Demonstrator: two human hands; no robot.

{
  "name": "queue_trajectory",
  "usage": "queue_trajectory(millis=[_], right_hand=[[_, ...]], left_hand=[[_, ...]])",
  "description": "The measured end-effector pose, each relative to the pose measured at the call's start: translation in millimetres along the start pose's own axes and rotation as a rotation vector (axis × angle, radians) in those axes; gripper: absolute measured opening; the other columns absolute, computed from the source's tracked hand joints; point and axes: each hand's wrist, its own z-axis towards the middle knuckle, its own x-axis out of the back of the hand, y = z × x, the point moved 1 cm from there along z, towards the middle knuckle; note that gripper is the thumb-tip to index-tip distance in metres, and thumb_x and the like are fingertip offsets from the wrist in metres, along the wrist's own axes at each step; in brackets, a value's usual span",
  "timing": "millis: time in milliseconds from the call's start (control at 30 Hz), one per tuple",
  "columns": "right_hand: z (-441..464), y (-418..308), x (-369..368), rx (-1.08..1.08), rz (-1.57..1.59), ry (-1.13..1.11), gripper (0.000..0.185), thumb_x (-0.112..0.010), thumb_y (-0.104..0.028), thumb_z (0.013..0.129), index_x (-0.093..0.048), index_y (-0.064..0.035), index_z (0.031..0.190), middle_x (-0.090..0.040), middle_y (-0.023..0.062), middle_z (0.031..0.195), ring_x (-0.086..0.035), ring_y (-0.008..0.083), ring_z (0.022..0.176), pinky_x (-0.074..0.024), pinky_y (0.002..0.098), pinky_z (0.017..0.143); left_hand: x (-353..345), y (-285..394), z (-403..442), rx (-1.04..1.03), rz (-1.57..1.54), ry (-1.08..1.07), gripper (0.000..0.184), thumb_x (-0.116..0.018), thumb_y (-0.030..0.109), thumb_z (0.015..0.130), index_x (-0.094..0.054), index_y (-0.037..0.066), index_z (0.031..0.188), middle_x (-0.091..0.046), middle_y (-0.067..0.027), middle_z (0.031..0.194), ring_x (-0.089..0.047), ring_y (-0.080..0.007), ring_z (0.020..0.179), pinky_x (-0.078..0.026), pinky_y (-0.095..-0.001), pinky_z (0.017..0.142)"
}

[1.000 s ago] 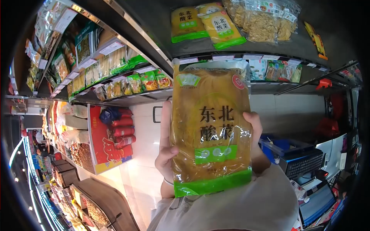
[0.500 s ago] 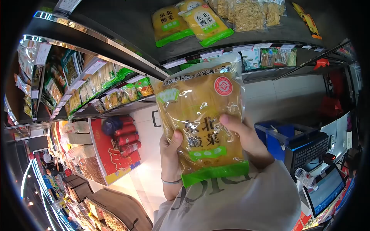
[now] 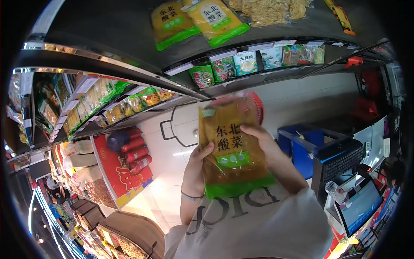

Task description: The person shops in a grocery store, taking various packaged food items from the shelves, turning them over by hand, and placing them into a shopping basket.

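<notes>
A clear bag of pickled cabbage [image 3: 235, 138], yellow-brown with black lettering and a green band at its bottom, is held in front of my chest. My left hand [image 3: 197, 164] grips its left edge, thumb on the front and fingers hidden behind. On the right edge, my right hand [image 3: 262, 140] holds it the same way, thumb lying over the front beside the lettering. Two similar pickled cabbage bags [image 3: 209, 19] lie on the dark upper shelf [image 3: 297, 32].
Bags of dried strips [image 3: 267, 13] lie on the same shelf, with small packets [image 3: 246, 62] below. Side shelves [image 3: 103, 99] hold more packets. A dark-handled basket or cart [image 3: 179, 129] is on the floor. A counter with a keyboard [image 3: 340, 166] and a screen [image 3: 362, 213] is at right.
Both hands have lowered the bag toward my body and away from the camera, so it looks smaller. The packets on the lower shelf and the dark handle now show more fully.
</notes>
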Motion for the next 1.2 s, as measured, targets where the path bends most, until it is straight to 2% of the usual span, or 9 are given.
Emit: queue_trajectory(millis=[233,500,700,800,867,967,1033,1100,1200], right_hand=[[23.9,19.4,80.2,-0.354,0.077,0.140,0.038,-0.058,-0.021,0.094,-0.054,-0.0022,0.126,-0.065,0.0125,0.117,-0.062,0.0271,0.107,-0.0499,0.0452,0.095],[59.0,5.9,115.1,-0.366,0.080,0.046,0.044,-0.061,-0.009,0.089,-0.049,0.0027,0.130,-0.063,0.0185,0.118,-0.063,0.0292,0.109,-0.0525,0.0436,0.095],[103.9,-4.2,155.0,-0.047,-0.366,0.061,0.056,-0.062,0.002,0.081,-0.047,-0.0023,0.135,-0.062,0.0131,0.122,-0.061,0.0278,0.113,-0.0517,0.0416,0.094],[140.0,1.9,215.0,0.159,-0.992,0.092,0.052,-0.062,0.000,0.084,-0.050,-0.0037,0.134,-0.063,0.0109,0.117,-0.063,0.0225,0.107,-0.0520,0.0369,0.085],[146.3,4.6,223.6,0.600,-1.871,0.582,0.033,-0.064,-0.007,0.087,-0.059,-0.0033,0.119,-0.067,0.0115,0.099,-0.066,0.0196,0.093,-0.0515,0.0336,0.075],[161.4,-8.5,205.2,0.761,-1.250,0.429,0.022,-0.065,-0.013,0.089,-0.061,-0.0046,0.109,-0.066,0.0120,0.083,-0.065,0.0193,0.077,-0.0496,0.0327,0.066],[132.4,-47.1,128.6,0.880,-1.190,0.387,0.020,-0.065,-0.012,0.090,-0.061,-0.0051,0.108,-0.063,0.0108,0.077,-0.061,0.0185,0.070,-0.0474,0.0327,0.063],[99.3,-92.8,52.2,1.054,-1.175,0.377,0.015,-0.064,-0.010,0.090,-0.062,-0.0061,0.105,-0.055,0.0081,0.067,-0.053,0.0166,0.060,-0.0428,0.0319,0.056],[110.7,-160.1,-4.5,1.381,-1.234,0.458,0.014,-0.064,-0.007,0.086,-0.063,-0.0081,0.100,-0.046,0.0111,0.056,-0.048,0.0243,0.046,-0.0399,0.0374,0.048]], left_hand=[[46.2,-30.7,42.3,0.522,-0.243,-0.026,0.041,-0.044,0.016,0.100,-0.042,-0.001,0.138,-0.056,-0.0193,0.131,-0.057,-0.0352,0.117,-0.046,-0.0504,0.102],[69.6,-60.8,101.2,0.430,-0.133,0.068,0.040,-0.047,0.016,0.100,-0.044,-0.001,0.136,-0.058,-0.0183,0.128,-0.059,-0.0330,0.115,-0.050,-0.0478,0.099],[102.6,-82.4,139.4,0.346,-0.051,0.096,0.034,-0.049,0.011,0.098,-0.049,-0.001,0.130,-0.061,-0.0179,0.116,-0.063,-0.0275,0.105,-0.052,-0.0362,0.092],[120.8,-98.7,141.5,0.256,0.082,0.051,0.025,-0.049,0.008,0.096,-0.051,0.002,0.119,-0.059,-0.0119,0.106,-0.062,-0.0234,0.099,-0.052,-0.0359,0.086],[130.8,-100.9,146.2,0.146,0.213,0.010,0.016,-0.049,0.006,0.093,-0.054,0.005,0.108,-0.057,-0.0059,0.096,-0.061,-0.0193,0.093,-0.052,-0.0355,0.081],[120.7,-76.5,154.3,0.012,0.342,-0.031,0.011,-0.049,0.004,0.090,-0.056,0.008,0.098,-0.055,0.0001,0.087,-0.060,-0.0152,0.088,-0.051,-0.0352,0.075],[70.2,-30.6,150.8,-0.305,1.208,-0.098,0.013,-0.048,0.008,0.094,-0.054,0.007,0.105,-0.054,0.0001,0.088,-0.058,-0.0141,0.091,-0.048,-0.0329,0.083],[72.3,-17.9,178.1,-0.138,-0.096,-0.087,0.013,-0.051,0.017,0.094,-0.059,0.010,0.102,-0.058,-0.0002,0.091,-0.058,-0.0144,0.093,-0.045,-0.0294,0.089],[-13.7,48.9,169.9,-0.592,0.262,-0.075,0.014,-0.055,0.012,0.091,-0.061,0.009,0.103,-0.062,-0.0013,0.097,-0.059,-0.0132,0.090,-0.046,-0.0283,0.084]])
